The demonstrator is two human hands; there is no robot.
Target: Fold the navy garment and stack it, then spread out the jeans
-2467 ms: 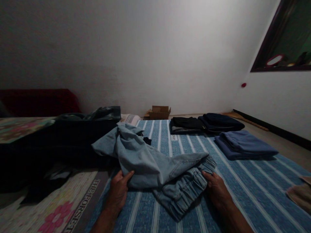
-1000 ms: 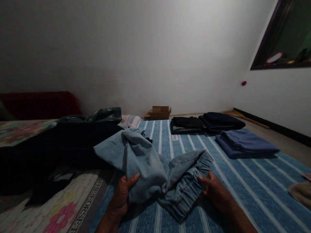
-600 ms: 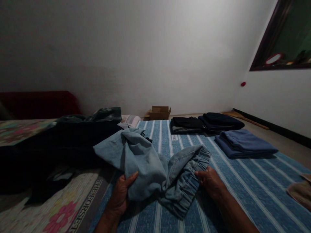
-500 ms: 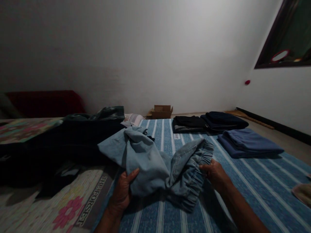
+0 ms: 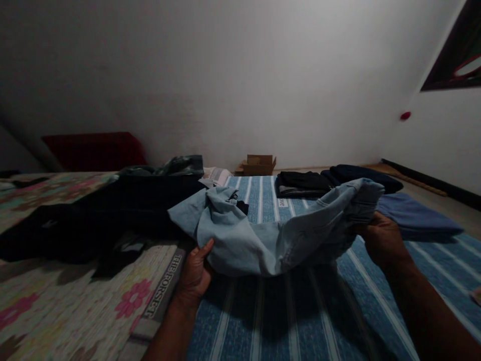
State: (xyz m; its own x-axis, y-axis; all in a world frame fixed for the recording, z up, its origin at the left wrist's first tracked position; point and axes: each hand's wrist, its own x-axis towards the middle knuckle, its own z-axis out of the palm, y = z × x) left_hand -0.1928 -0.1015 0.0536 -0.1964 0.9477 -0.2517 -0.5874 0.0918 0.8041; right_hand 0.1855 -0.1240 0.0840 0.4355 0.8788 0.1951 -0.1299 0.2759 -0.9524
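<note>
Light blue denim pants (image 5: pixel 248 245) with a gathered elastic waist stretch between my two hands above a blue striped sheet (image 5: pixel 240 326). My left hand (image 5: pixel 197 268) is closed on the cloth at the left part, thumb on top. At the right end, my right hand (image 5: pixel 381 240) grips the elastic waistband and holds it raised; some of its fingers are hidden behind the cloth. The left end of the denim reaches over beside a heap of dark clothes (image 5: pixel 143 210).
Folded black clothes (image 5: pixel 304 184), folded navy clothes (image 5: pixel 364 175) and a folded blue garment (image 5: pixel 421 215) lie at the right back. A cardboard box (image 5: pixel 259 165) stands by the wall. A floral sheet (image 5: pixel 86 306) covers the left side.
My right hand has moved right and up, pulling the waistband outward, so the denim is stretched wider. My left hand keeps its hold. The view has turned slightly left.
</note>
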